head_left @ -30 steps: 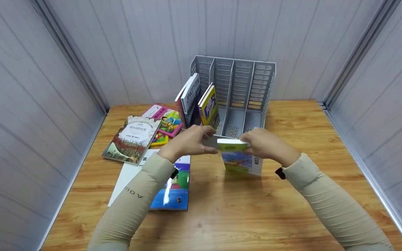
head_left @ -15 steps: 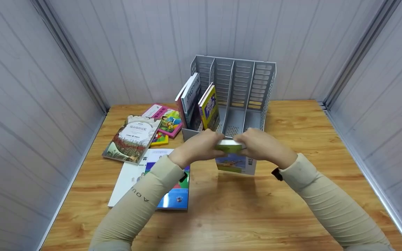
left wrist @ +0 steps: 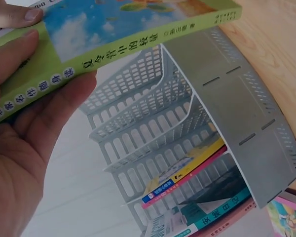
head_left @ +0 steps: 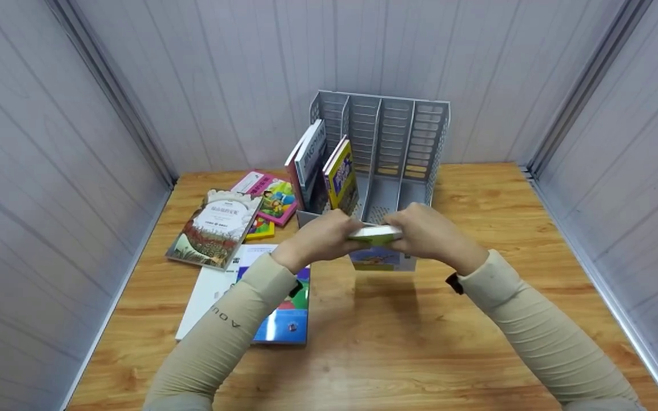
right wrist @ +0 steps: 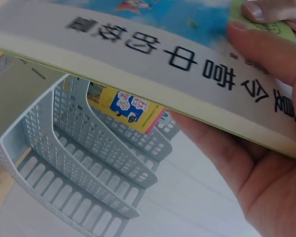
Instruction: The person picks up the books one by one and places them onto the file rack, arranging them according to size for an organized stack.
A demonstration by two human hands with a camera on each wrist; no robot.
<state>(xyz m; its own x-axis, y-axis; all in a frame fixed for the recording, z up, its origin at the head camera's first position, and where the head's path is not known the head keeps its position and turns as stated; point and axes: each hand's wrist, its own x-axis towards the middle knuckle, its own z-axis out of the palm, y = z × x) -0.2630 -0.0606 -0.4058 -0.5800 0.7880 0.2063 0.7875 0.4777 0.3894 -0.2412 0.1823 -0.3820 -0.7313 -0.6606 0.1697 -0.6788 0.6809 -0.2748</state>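
Note:
A paperback book with a green spine and a blue-sky cover hangs upright above the table, just in front of the grey file rack. My left hand pinches its top left corner, thumb on the cover; in the left wrist view the fingers lie along the green spine. At the top right corner my right hand pinches the same book, and the right wrist view shows the thumb on the cover. Inside the rack, books stand in the two left compartments, among them a yellow book.
Left of the rack lie a grey-edged book with a meadow cover, a pink book and a yellow-edged book. Nearer, a blue book overlaps a white one. Panel walls enclose the wooden table.
My left hand has come over to the book and taken its left corner, while my right hand kept its grip. The book has shifted slightly left and its lower edge has risen.

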